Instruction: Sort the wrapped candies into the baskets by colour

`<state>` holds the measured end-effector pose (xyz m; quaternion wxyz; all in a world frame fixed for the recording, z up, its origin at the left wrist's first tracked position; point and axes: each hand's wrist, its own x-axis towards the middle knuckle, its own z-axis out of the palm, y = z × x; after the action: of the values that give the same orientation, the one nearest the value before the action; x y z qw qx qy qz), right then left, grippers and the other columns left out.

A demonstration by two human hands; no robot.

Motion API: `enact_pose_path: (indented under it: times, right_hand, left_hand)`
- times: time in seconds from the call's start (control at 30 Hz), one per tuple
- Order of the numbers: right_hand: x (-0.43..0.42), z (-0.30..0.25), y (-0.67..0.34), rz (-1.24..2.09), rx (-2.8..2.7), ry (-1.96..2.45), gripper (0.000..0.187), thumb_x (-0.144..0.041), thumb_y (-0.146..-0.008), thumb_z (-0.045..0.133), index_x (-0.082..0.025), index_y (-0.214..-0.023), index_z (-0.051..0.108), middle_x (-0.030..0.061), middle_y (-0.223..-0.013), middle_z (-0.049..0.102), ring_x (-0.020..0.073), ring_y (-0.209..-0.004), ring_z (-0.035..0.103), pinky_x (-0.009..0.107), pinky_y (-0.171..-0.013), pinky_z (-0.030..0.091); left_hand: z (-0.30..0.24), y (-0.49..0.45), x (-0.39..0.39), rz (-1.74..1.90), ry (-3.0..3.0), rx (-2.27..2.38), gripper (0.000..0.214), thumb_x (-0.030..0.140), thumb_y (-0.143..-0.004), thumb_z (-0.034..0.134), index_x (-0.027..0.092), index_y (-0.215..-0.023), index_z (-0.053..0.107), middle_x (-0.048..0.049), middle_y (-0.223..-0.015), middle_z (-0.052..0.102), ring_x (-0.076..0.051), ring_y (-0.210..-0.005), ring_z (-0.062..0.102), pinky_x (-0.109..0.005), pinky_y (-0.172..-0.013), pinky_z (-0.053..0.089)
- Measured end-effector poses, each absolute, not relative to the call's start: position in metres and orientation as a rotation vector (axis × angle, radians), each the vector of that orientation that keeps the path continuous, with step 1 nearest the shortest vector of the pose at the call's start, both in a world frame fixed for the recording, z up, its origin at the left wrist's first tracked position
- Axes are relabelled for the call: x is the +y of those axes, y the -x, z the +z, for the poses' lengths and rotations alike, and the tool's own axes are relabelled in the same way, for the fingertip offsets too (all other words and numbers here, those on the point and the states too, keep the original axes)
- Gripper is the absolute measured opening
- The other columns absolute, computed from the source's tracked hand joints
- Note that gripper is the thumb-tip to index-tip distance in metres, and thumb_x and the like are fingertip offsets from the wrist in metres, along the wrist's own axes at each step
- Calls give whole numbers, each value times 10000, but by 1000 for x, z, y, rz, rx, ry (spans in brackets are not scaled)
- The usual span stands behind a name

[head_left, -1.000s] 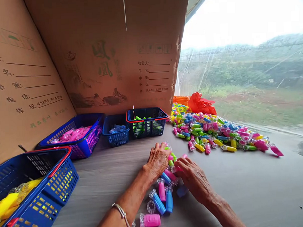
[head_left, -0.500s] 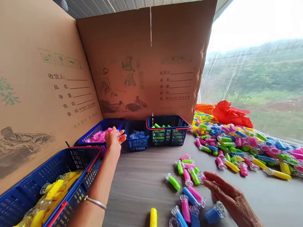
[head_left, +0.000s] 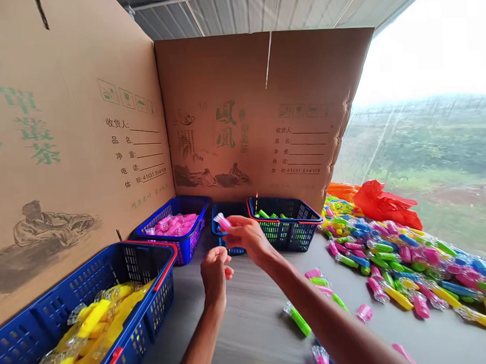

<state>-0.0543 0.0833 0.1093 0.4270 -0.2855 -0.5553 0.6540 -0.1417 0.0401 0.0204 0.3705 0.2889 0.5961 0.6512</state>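
Observation:
My right hand (head_left: pixel 247 237) pinches a small pink wrapped piece (head_left: pixel 223 222) with a clear crinkled end, in front of a small blue basket (head_left: pixel 228 208). That hand partly hides the basket and its contents. Just below and to the left, my left hand (head_left: pixel 216 270) is closed with its fingers curled; anything inside it is hidden. To its left, a blue-violet basket (head_left: pixel 189 246) contains pink wrapped pieces (head_left: pixel 175 224). A dark blue basket (head_left: pixel 294 230) with a red-trimmed rim, holding green pieces (head_left: pixel 264 213), stands to the right.
A large blue basket (head_left: pixel 151 307) with yellow pieces (head_left: pixel 94 317) occupies the near left. Loose pieces, including a green one (head_left: pixel 299 319), lie under my right forearm. A mixed-colour heap (head_left: pixel 401 256) and red plastic bag (head_left: pixel 383 203) fill the right. Cardboard walls (head_left: pixel 252 118) stand behind.
My left hand has drawn back from over the pink pieces and closed. My right hand has moved from the loose pieces up and left, now holding a pink wrapped piece. The view has shifted.

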Motion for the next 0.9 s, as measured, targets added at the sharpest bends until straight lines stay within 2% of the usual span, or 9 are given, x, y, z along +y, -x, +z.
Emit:
enact_pose_path:
  times: [0.17, 0.3, 0.43, 0.57, 0.7, 0.8, 0.9]
  right_hand:
    - [126, 126, 144, 1755, -1289, 656, 255, -7, -683, 538, -156, -890, 549, -30, -765, 648, 135, -725, 676, 297, -705, 555]
    - [127, 121, 144, 1792, -1327, 637, 231, -29, -665, 588, -149, -862, 584, -16, -816, 690, 153, -763, 681, 287, -675, 551]
    - [112, 116, 75, 1701, -1479, 636, 207, -161, -658, 677, -160, -865, 663, 22, -818, 725, 169, -718, 681, 266, -609, 547]
    - [95, 107, -38, 1362, -1649, 833, 243, -305, -694, 691, -157, -886, 698, 37, -765, 724, 144, -619, 652, 245, -560, 516]
    - [70, 75, -146, 1050, -1637, 1154, 246, -364, -740, 648, -149, -847, 700, 27, -666, 683, 129, -545, 589, 232, -495, 439]
    - [44, 42, -196, 915, -1625, 1398, 223, -345, -778, 595, -159, -844, 699, 27, -675, 675, 139, -558, 570, 248, -505, 416]
    - [23, 17, -212, 746, -1662, 1560, 198, -310, -799, 562, -183, -853, 705, 37, -760, 701, 172, -645, 600, 289, -592, 446]
  left_hand:
    - [14, 135, 35, 1573, -788, 1542, 286, 382, -751, 549, 144, -882, 639, -21, -738, 602, -98, -471, 522, -218, -447, 416]
    - [12, 134, 34, 1535, -843, 1550, 274, 389, -740, 541, 155, -836, 648, -18, -714, 599, -99, -468, 514, -216, -445, 406]
    - [8, 136, 36, 1480, -893, 1582, 297, 421, -728, 556, 160, -836, 652, -22, -719, 616, -102, -453, 526, -217, -429, 413]
    - [10, 131, 39, 1221, -1062, 1495, 270, 413, -678, 589, 159, -756, 636, -12, -646, 605, -104, -395, 509, -210, -382, 369]
    - [15, 110, 36, 906, -1271, 1369, 214, 372, -638, 608, 169, -700, 633, 9, -573, 563, -109, -369, 463, -226, -378, 327]
    - [12, 89, 27, 828, -1550, 1327, 163, 303, -660, 619, 190, -751, 695, 17, -617, 570, -110, -464, 475, -234, -467, 346]
    - [6, 65, 16, 776, -1854, 1405, 143, 249, -746, 591, 221, -767, 730, -5, -702, 621, -155, -658, 558, -267, -626, 393]
